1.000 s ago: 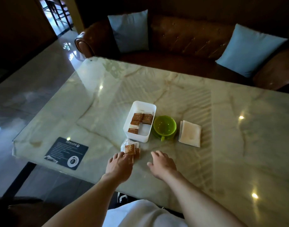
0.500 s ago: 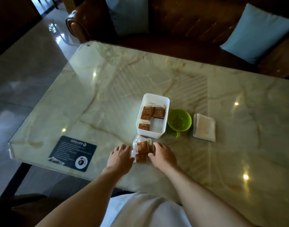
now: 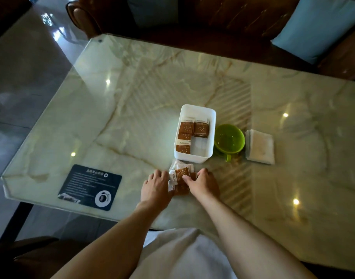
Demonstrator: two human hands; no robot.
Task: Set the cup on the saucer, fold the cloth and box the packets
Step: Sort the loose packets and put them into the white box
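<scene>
A small heap of brown and white packets (image 3: 180, 175) lies on the marble table just in front of a white box (image 3: 211, 117), which holds several more packets (image 3: 193, 133). My left hand (image 3: 155, 187) presses against the heap's left side. From the right, my right hand (image 3: 201, 182) closes its thumb and fingers on the packets. A green cup (image 3: 229, 140) stands to the right of the box; I cannot make out a saucer beneath it. A folded white cloth (image 3: 259, 147) lies right of the cup.
A dark printed card (image 3: 90, 186) lies near the table's front left corner. A brown leather sofa (image 3: 223, 17) with a light blue cushion (image 3: 317, 25) runs along the table's far side. Glossy floor lies to the left.
Both hands came together on the loose packets; the right hand moved left from the bare table onto the heap and closed on it. The view tilted down and closer.
</scene>
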